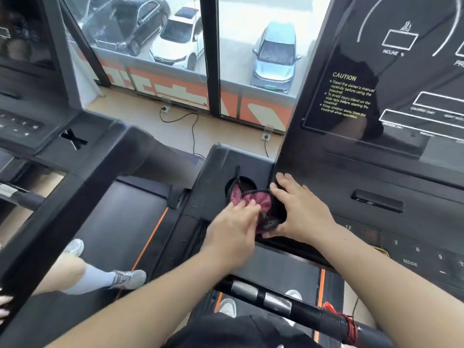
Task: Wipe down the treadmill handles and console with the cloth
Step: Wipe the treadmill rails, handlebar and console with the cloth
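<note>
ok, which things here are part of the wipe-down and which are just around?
Job: cloth, left hand, right hand, console, handle.
Just around: next treadmill, floor cable, parked cars, another person's shoe.

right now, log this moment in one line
left hand pinches pink-and-black fabric bundle | right hand holds it | at black treadmill cupholder
</note>
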A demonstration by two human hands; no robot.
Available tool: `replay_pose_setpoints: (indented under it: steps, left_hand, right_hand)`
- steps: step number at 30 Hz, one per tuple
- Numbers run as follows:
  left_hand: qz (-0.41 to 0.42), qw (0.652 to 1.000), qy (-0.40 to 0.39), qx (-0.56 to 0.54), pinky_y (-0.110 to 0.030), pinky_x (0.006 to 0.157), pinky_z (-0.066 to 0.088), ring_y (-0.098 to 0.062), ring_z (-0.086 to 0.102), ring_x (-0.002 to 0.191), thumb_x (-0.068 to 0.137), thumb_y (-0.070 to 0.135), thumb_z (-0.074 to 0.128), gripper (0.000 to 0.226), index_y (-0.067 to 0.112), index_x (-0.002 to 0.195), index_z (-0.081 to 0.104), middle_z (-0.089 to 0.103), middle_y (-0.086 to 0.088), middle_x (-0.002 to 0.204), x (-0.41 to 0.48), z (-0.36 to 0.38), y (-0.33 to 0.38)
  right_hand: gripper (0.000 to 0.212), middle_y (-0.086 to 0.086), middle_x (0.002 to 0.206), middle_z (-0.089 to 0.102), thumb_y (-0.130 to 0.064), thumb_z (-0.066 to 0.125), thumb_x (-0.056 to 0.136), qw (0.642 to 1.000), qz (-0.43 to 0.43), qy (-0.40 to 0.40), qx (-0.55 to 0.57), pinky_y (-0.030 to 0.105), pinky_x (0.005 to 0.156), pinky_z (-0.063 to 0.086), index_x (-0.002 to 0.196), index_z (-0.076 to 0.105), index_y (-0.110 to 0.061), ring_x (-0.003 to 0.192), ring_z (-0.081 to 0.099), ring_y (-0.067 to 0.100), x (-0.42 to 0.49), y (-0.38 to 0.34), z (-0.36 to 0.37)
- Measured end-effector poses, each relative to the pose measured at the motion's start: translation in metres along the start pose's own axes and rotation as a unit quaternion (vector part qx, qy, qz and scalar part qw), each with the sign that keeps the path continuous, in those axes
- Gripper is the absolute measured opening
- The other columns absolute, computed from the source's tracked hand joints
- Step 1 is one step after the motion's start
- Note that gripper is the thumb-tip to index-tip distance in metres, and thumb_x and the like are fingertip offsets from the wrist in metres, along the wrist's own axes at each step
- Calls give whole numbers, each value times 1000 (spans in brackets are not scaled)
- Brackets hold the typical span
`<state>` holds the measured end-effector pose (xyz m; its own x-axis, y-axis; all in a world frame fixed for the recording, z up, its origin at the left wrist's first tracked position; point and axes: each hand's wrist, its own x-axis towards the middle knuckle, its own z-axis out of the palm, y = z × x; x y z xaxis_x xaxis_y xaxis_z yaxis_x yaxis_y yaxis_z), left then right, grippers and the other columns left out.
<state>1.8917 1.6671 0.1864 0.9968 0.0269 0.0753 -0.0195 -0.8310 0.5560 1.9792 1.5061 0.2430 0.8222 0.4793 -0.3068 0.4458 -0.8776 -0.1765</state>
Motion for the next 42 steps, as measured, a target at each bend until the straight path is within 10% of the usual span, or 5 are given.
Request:
replay_pose_setpoints:
  steps: [6, 22, 29, 32, 42]
  left_hand:
    - [165, 970, -104, 148, -45, 121, 33, -21, 40, 148, 100, 29, 35, 56, 16, 153, 46, 46, 1, 158, -10, 9, -43]
    - [12, 971, -143, 189, -42, 127, -8, -13, -12, 157, 108, 42, 13, 61, 22, 164, 4, -7, 4, 172, 51, 3, -25]
    - [71, 996, -29, 33, -39, 116, 40, -13, 47, 142, 103, 30, 40, 46, 16, 141, 61, 55, 2, 151, -16, 17, -12]
    - [-127, 988, 31, -76, -41, 99, 50, -21, 63, 122, 108, 39, 37, 38, 28, 134, 63, 72, 3, 126, 14, 4, 0]
    - [52, 997, -15, 55, -31, 119, 30, -31, 45, 142, 105, 23, 45, 50, 11, 154, 41, 33, -13, 164, 80, 43, 33]
  right_hand:
    - [122, -6, 169, 6, -75, 78, 60, 1000, -11, 9, -21, 35, 125, 11, 158, 27, -23, 155, -3, 10, 0, 1, -1]
    - [131, -17, 169, 1, -70, 83, 59, 998, -54, 3, -22, 30, 126, 12, 162, 10, -33, 154, -2, 2, 6, 26, -16]
    - [82, -17, 156, 40, -58, 78, 76, 988, -35, 139, 58, 29, 107, 42, 148, 48, -33, 143, 38, 6, -19, 50, -1]
    - [37, -17, 130, 61, -43, 69, 91, 967, 13, 221, 129, 31, 93, 53, 124, 70, -27, 120, 58, 7, -25, 64, 1]
    - [20, -12, 108, 71, -17, 62, 97, 924, 37, 259, 279, 32, 92, 54, 111, 76, -19, 100, 65, 5, -18, 70, -7]
